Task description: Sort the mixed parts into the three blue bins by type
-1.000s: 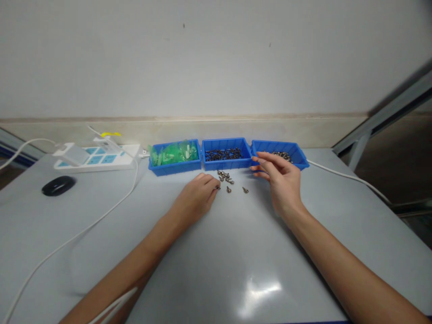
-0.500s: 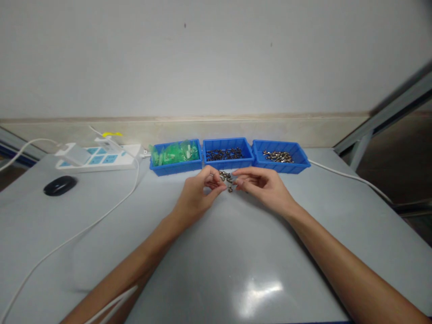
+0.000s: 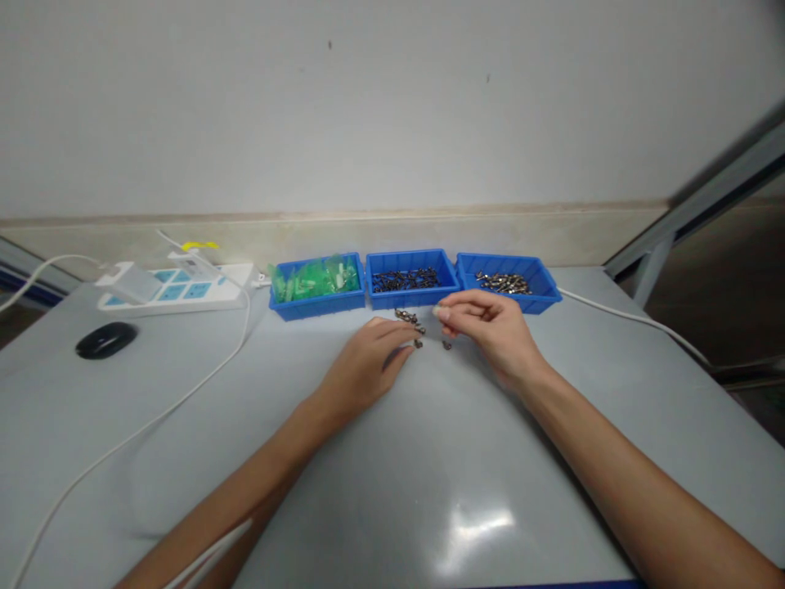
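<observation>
Small shiny metal fittings lie in a loose cluster on the table between my hands. My left hand is low over the table, its thumb and fingers apart around the near end of the cluster, beside a single metal fitting. My right hand is raised slightly to the right of the cluster, thumb and fingertips pinched together; anything between them is too small to make out. Below its fingers, another metal piece lies on the table.
Three blue bins stand along the wall: a left bin with green plastic bags, a middle bin with dark metal parts, a right bin with shiny ones. A power strip, a black mouse and a white cable lie left.
My right hand has lifted a little and closed its fingertips. My left hand has turned palm down, its fingers reaching over the metal pieces. A separate piece now shows below my right hand.
</observation>
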{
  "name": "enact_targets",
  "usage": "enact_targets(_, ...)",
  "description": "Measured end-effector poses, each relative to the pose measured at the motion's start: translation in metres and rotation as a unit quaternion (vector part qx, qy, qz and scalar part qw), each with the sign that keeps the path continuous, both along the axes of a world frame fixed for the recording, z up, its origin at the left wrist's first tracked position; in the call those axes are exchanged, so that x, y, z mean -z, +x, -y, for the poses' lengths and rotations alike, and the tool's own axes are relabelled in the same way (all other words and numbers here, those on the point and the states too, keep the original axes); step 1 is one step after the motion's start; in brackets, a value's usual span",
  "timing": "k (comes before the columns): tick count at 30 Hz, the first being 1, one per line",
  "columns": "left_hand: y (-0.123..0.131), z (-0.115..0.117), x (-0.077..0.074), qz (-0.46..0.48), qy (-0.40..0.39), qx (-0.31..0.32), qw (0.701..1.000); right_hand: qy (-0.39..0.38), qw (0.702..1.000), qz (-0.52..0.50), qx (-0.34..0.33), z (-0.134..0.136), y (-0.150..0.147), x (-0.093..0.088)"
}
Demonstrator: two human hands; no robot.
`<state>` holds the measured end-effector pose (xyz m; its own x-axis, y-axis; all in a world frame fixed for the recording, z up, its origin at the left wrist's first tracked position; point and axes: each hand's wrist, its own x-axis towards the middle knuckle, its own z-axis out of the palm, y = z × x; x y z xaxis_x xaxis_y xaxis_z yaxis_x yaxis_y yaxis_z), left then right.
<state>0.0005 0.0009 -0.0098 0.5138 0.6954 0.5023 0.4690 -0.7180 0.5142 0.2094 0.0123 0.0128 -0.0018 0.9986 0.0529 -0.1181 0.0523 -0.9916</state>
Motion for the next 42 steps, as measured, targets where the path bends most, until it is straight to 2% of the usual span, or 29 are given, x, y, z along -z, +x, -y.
enact_targets(2, 0.000, 0.000, 0.003, -0.068, 0.060, 0.028, 0.995, 0.032, 0.992, -0.017, 0.119, -0.004, 0.003, 0.002)
enact_targets(4, -0.001, 0.001, 0.004, -0.115, 0.080, 0.032, 0.990, 0.043, 0.976, -0.038, 0.209, -0.008, 0.006, 0.003)
enact_targets(6, -0.001, 0.002, 0.004, -0.143, 0.078, 0.021, 0.986, 0.040, 0.965, -0.059, 0.251, -0.010, 0.009, 0.004)
enact_targets(8, -0.002, 0.002, 0.004, -0.159, 0.071, 0.007, 0.985, 0.041, 0.963, -0.070, 0.256, -0.011, 0.009, 0.003)
enact_targets(12, -0.002, 0.003, 0.001, -0.180, 0.066, -0.018, 0.981, 0.052, 0.976, -0.053, 0.205, -0.007, 0.004, 0.003)
enact_targets(16, -0.002, 0.003, 0.000, -0.159, 0.052, -0.030, 0.985, 0.051, 0.989, -0.019, 0.136, -0.001, -0.001, 0.002)
enact_targets(21, -0.004, 0.001, 0.000, -0.065, 0.021, -0.038, 0.997, 0.022, 0.997, 0.028, 0.065, 0.001, -0.002, 0.001)
enact_targets(25, -0.003, 0.001, -0.006, 0.043, -0.026, -0.045, 0.998, 0.006, 0.999, 0.045, 0.026, -0.001, -0.001, 0.003)
enact_targets(29, 0.001, 0.002, -0.012, 0.170, -0.150, -0.063, 0.972, 0.005, 0.996, 0.084, -0.028, 0.000, -0.002, 0.003)
enact_targets(32, 0.003, 0.002, -0.014, 0.226, -0.221, -0.047, 0.947, -0.005, 0.991, 0.092, -0.097, 0.003, -0.002, 0.001)
enact_targets(37, 0.003, 0.002, -0.016, 0.260, -0.282, -0.018, 0.923, -0.032, 0.981, 0.071, -0.176, 0.005, -0.001, 0.001)
enact_targets(42, 0.005, 0.005, -0.016, 0.260, -0.290, -0.021, 0.921, -0.058, 0.984, 0.020, -0.170, 0.005, -0.003, 0.001)
